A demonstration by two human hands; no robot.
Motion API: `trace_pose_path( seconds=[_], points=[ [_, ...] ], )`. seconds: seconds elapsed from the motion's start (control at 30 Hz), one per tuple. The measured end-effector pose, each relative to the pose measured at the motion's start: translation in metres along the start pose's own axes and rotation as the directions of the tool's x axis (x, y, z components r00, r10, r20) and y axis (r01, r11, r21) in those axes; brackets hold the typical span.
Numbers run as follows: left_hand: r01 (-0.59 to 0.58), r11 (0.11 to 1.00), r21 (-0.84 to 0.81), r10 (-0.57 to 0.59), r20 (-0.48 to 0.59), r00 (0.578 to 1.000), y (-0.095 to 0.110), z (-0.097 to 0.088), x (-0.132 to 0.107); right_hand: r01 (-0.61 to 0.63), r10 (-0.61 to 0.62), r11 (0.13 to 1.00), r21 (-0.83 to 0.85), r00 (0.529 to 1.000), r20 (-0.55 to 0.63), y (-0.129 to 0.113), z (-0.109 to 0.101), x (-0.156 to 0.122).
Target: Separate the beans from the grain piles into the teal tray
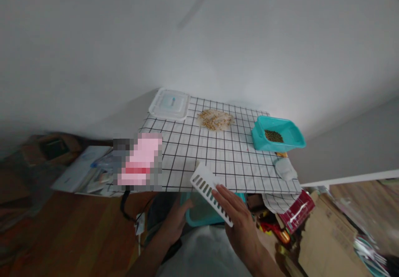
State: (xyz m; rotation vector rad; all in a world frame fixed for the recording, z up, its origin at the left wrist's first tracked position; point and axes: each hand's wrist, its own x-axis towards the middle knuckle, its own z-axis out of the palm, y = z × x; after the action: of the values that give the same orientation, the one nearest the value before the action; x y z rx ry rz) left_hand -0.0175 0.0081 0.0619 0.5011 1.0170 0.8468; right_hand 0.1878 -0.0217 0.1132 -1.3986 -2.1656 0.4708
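Note:
A white slotted tray point(207, 187) sits tilted over the near edge of the table, on top of a teal basin point(199, 214) held below the edge. My right hand point(238, 216) rests on the slotted tray with its fingers pressed along it. Beneath the table edge, my left hand point(176, 223) grips the teal basin at its left side. A pile of tan beans point(215, 119) lies on the black-gridded white tablecloth point(218, 152). Further right, a teal bin point(277, 133) holds dark green beans point(273, 136).
A clear lidded box point(170, 104) stands at the table's far left corner. A blurred pink patch point(140, 160) covers the near left. A pale lump point(285, 169) lies at the right edge. Cardboard boxes point(324, 231) and a red package point(297, 212) crowd the floor at right.

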Motion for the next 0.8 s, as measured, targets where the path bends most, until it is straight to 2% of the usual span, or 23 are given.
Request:
trace_pose_path(
  seconds=[0.13, 0.23, 0.3, 0.37, 0.47, 0.6, 0.8],
  points=[
    [0.003, 1.000, -0.023, -0.004, -0.018, 1.000, -0.011, -0.007, 0.003, 0.041, -0.041, 0.998, 0.053, 0.999, -0.013, 0.026, -0.019, 0.042],
    [0.010, 0.997, -0.080, -0.012, -0.022, 1.000, -0.015, -0.009, 0.003, 0.163, -0.164, 0.984, 0.074, 0.986, 0.015, 0.051, -0.030, 0.088],
    [0.003, 0.997, -0.083, -0.005, -0.023, 1.000, -0.015, -0.009, 0.000, 0.257, -0.263, 0.963, 0.083, 0.961, 0.080, 0.061, -0.031, 0.112],
    [0.004, 0.996, -0.090, -0.007, -0.029, 1.000, -0.014, -0.009, -0.004, 0.320, -0.332, 0.942, 0.097, 0.931, 0.152, 0.064, -0.028, 0.124],
    [-0.009, 0.993, -0.116, 0.005, -0.035, 0.999, -0.012, -0.010, -0.008, 0.367, -0.381, 0.924, 0.102, 0.893, 0.239, 0.061, -0.021, 0.115],
    [0.008, 0.986, -0.164, -0.016, -0.044, 0.999, -0.010, -0.012, -0.009, 0.393, -0.391, 0.918, 0.055, 0.872, 0.295, 0.054, -0.019, 0.074],
    [0.001, 0.991, -0.130, -0.003, -0.022, 1.000, 0.001, -0.008, -0.014, 0.328, -0.310, 0.944, -0.017, 0.905, 0.291, 0.038, -0.024, 0.018]
  ],
)
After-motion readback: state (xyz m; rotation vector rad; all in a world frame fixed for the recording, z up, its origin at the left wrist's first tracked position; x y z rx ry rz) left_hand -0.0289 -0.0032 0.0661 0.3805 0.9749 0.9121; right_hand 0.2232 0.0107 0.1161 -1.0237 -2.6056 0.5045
